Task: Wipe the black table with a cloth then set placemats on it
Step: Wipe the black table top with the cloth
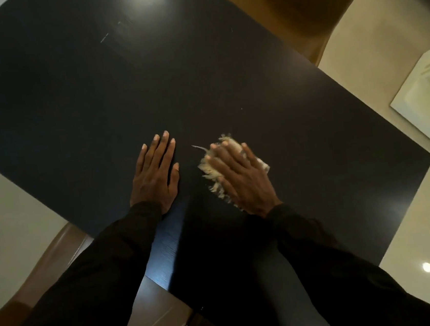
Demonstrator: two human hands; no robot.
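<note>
One black table (pixel 93 96), one cloth (pixel 213 172), two hands (flat), two chairs.

place: home dining room | signs: black dining table (pixel 125 87), tan upholstered chairs (pixel 305 5) tucked at its sides, glossy cream floor (pixel 372 45)

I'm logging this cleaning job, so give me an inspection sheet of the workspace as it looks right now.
Surface: black table, glossy, faint scratch marks at the far side.
Job's things: cloth, pale and frayed, flat on the table; placemats nothing seen.
Clutter: nothing seen.
Hands: left hand flat on the table, empty; right hand pressed flat on the cloth.
Cables: nothing seen.
Surroundings: brown chair at the far edge, pale floor.
</note>
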